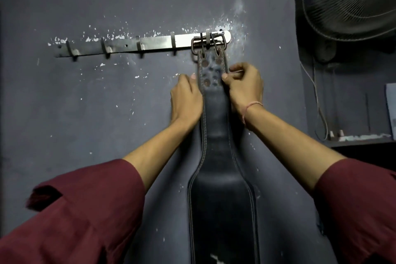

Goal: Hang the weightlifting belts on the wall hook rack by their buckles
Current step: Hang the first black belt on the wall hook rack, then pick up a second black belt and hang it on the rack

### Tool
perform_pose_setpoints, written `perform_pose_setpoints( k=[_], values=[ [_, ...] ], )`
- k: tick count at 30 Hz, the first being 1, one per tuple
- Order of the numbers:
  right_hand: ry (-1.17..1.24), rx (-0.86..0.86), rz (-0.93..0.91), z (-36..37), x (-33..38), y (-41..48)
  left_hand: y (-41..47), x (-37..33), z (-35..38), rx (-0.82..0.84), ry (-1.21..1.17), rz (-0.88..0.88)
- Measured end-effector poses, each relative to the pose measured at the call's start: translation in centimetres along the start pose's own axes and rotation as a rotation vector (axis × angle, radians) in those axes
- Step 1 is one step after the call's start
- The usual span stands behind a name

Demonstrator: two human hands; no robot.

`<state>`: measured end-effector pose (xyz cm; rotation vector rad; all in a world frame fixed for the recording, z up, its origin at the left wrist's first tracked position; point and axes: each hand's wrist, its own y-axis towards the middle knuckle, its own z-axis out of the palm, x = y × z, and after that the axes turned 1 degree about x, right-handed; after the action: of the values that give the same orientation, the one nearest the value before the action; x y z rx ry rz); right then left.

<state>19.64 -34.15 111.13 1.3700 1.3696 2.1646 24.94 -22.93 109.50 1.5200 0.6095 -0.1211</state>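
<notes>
Belt [215,118] between left grip [186,96], right grip [244,86]; seemingly hooked.

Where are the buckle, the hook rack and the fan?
buckle [213,41], head view: its middle, on a prong.
hook rack [156,43], head view: bare bar between two hooks.
fan [347,2], head view: wire guard.

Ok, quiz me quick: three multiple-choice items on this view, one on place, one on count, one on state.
1. Where on the wall hook rack does the buckle hang? A left end B middle C right end
2. How many hooks are bare? A two B four C five
3. Which hands grip the black weightlifting belt? A both B left only C neither

C: the buckle sits on the rightmost hook. B: four hooks left of it carry nothing. A: left hand and right hand each hold an edge.
</notes>
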Motion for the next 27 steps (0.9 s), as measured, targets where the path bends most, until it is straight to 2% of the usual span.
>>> perform_pose_setpoints(
  k=[4, 7, 11, 17, 22, 27],
  values=[
    [-0.103, -0.048, 0.014, -2.2, -1.7, -6.0, -5.3, 1.2, -1.7, 0.047, 0.019, 0.059],
    [-0.07, 0.047, 0.05, -3.7, -1.9, -10.8, -9.0, 1.7, -3.6, 0.082, -0.019, 0.056],
    [-0.065, 0.205, 0.122, -5.8, -1.8, -17.5, -14.4, 2.6, -6.3, 0.162, -0.08, -0.025],
    [-0.077, 0.325, 0.309, -8.3, -3.1, -27.9, -24.9, 3.1, -10.2, 0.417, -0.197, -0.23],
    [-0.062, 0.459, 0.395, -10.0, -3.0, -36.5, -33.6, 3.8, -13.9, 0.452, -0.198, -0.379],
    [-0.063, 0.561, 0.478, -12.5, -3.5, -44.1, -41.2, 4.0, -17.4, 0.419, -0.127, -0.499]
  ],
)
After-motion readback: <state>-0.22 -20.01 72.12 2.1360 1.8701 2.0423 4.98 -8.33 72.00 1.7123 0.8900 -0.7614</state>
